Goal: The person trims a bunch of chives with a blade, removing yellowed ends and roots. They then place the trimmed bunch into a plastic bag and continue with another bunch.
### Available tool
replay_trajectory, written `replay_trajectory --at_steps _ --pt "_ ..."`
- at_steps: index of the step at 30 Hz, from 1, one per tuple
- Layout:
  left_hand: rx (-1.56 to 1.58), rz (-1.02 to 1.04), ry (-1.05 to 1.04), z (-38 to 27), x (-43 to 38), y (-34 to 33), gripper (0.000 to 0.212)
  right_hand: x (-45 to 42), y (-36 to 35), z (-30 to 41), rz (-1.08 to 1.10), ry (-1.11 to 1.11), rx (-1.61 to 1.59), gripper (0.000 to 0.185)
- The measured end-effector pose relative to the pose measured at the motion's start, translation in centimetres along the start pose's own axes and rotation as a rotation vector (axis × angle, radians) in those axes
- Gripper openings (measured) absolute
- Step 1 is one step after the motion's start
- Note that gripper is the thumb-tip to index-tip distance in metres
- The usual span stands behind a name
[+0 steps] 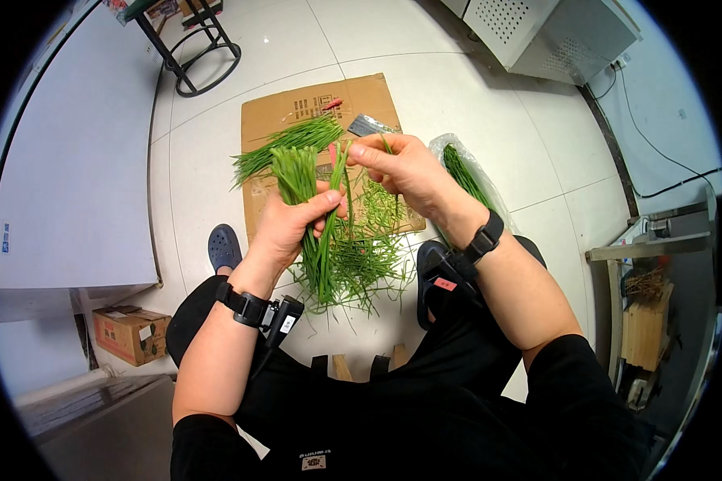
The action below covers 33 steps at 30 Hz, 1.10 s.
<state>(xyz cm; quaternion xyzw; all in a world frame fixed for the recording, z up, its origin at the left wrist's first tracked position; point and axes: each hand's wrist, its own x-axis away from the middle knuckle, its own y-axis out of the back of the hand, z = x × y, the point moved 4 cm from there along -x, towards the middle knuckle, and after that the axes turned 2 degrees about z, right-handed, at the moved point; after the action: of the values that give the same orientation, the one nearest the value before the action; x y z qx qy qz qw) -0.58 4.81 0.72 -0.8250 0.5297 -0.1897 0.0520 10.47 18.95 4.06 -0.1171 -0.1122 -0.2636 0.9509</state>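
Observation:
My left hand [289, 222] grips a bunch of garlic chives [295, 174], their pale cut ends up and leaves hanging down. A few stalks stand apart from the bunch on its right side. At the tips of these, my right hand [397, 165] has thumb and forefinger pinched together, and a thin green chive strand [387, 144] shows between its fingers. Whether the pinch also holds a stalk tip of the bunch is hard to tell. Below the hands lie loose leaves [367, 258] on the floor and pale trimmings [382, 207] on a flattened cardboard sheet [265, 114].
Another chive bunch [295, 141] rests on the cardboard's left, near a cleaver blade [367, 124] and a red strip [333, 104]. A clear plastic bag [442, 141] with more chives lies right. Around stand a stool [183, 78], a white cabinet [78, 150] and a carton [131, 337].

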Motion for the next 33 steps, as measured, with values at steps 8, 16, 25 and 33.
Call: replay_trajectory --at_steps 8,16,25,33 --pt "-0.082 -0.036 -0.068 0.2 0.2 -0.2 0.022 0.0 -1.5 -0.5 0.062 0.113 0.056 0.023" --pt "-0.264 -0.275 -0.391 -2.4 0.3 0.8 0.030 -0.3 -1.7 -1.5 0.068 0.226 0.428 0.022" --pt "-0.311 -0.278 -0.437 -2.0 0.4 0.2 0.025 -0.6 -2.5 -2.8 0.193 0.193 0.396 0.024" --pt "0.000 -0.407 -0.287 -2.0 -0.6 3.5 0.016 -0.2 -2.6 -2.4 0.283 0.048 0.307 0.019"
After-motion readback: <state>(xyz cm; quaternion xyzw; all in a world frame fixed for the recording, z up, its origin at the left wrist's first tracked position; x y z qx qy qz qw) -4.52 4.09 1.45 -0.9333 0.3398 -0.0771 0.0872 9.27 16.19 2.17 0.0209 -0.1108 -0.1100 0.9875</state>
